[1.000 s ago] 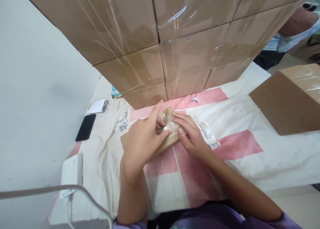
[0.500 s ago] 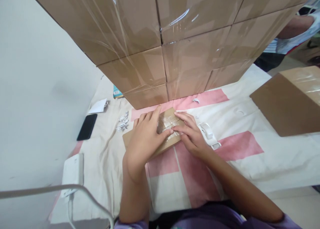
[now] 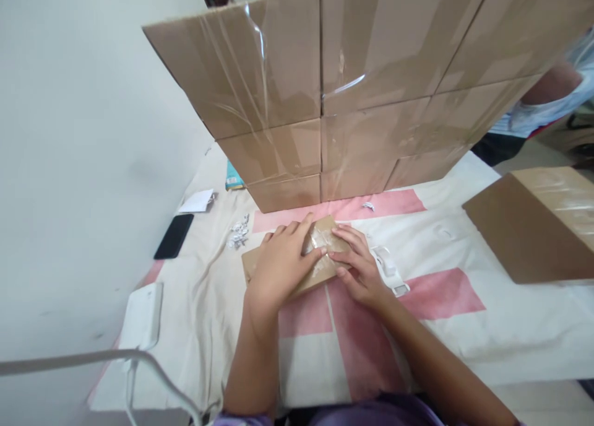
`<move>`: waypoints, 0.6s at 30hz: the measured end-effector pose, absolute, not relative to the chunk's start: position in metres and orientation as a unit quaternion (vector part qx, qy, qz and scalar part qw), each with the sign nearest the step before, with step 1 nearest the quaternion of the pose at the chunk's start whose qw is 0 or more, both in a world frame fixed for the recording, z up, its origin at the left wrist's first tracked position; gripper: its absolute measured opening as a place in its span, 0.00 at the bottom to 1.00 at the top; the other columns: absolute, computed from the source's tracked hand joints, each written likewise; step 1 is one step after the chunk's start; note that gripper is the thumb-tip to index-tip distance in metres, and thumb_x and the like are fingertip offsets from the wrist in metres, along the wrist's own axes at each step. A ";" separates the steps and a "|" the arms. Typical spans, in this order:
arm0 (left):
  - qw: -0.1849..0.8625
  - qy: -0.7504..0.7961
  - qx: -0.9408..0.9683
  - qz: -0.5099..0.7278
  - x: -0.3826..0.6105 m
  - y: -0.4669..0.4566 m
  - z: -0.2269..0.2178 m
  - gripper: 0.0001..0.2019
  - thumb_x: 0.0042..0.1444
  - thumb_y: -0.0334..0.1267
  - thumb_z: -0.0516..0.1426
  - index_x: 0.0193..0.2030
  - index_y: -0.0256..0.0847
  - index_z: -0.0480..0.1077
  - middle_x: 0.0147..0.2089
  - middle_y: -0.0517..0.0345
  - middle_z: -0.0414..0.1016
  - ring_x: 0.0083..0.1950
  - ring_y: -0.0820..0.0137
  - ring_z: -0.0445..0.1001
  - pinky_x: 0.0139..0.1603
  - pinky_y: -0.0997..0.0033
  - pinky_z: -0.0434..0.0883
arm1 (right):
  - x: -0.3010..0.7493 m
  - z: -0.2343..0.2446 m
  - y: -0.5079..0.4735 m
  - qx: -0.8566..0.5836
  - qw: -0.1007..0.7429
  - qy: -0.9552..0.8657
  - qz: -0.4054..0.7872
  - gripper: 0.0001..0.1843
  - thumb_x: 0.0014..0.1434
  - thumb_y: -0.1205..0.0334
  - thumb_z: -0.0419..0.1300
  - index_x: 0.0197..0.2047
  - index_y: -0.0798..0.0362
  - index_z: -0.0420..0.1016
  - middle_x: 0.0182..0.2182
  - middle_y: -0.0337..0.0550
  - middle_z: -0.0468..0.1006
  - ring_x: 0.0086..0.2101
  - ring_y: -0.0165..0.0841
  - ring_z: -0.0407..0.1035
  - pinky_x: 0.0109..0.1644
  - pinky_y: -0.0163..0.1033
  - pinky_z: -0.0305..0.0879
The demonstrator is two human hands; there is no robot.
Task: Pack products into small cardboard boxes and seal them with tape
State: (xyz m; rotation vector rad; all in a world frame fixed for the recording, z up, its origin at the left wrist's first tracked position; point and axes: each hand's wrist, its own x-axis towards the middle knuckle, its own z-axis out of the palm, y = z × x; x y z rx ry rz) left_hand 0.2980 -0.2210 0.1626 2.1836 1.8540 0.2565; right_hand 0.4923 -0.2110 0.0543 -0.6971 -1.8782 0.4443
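A small flat cardboard box [image 3: 320,281] lies on the cloth-covered table, with shiny clear tape across its top. My left hand [image 3: 284,259] rests on the box's left part, fingers stretched out and the thumb on the tape. From the right, my right hand [image 3: 359,265] lies on the box's other end, fingers spread over its top and edge. Neither hand is wrapped round anything. Just right of my right hand sits a white tape dispenser [image 3: 390,271], partly hidden by the hand.
A wall of taped cardboard boxes [image 3: 371,141] stands behind. At right is a larger carton [image 3: 533,228]; beyond it, another person's arm [image 3: 552,82]. On the left lie a black phone [image 3: 174,236], a white device [image 3: 142,316] with a cable, a paper [image 3: 197,201] and crumpled scraps [image 3: 238,232].
The camera view has tilted up, so the stacked boxes' top edge shows and everything sits lower. Both hands stay on the small box, with little movement over it.
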 end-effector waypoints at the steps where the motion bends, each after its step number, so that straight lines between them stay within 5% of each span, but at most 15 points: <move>1: 0.124 0.641 0.752 0.084 0.299 -0.220 0.161 0.29 0.69 0.51 0.51 0.75 0.54 0.55 0.62 0.52 0.76 0.61 0.54 0.73 0.61 0.53 0.66 | 0.492 0.055 -0.211 -0.292 0.519 -0.782 0.181 0.11 0.66 0.59 0.57 0.49 0.47 0.77 0.63 0.53 0.71 0.66 0.51 0.62 0.66 0.71 0.61; 9: 0.091 0.645 0.756 0.059 0.305 -0.210 0.157 0.27 0.72 0.47 0.47 0.76 0.53 0.53 0.61 0.50 0.75 0.59 0.54 0.72 0.58 0.53 0.68 | 0.489 0.056 -0.211 -0.291 0.534 -0.780 0.149 0.08 0.64 0.62 0.59 0.46 0.48 0.77 0.61 0.53 0.73 0.64 0.52 0.63 0.64 0.71 0.62; 18: 0.064 0.646 0.756 0.082 0.307 -0.208 0.159 0.22 0.72 0.38 0.45 0.68 0.50 0.68 0.57 0.48 0.80 0.52 0.57 0.80 0.50 0.60 0.72 | 0.487 0.054 -0.222 -0.260 0.558 -0.782 0.098 0.08 0.60 0.65 0.61 0.44 0.47 0.75 0.56 0.53 0.76 0.57 0.51 0.69 0.56 0.67 0.71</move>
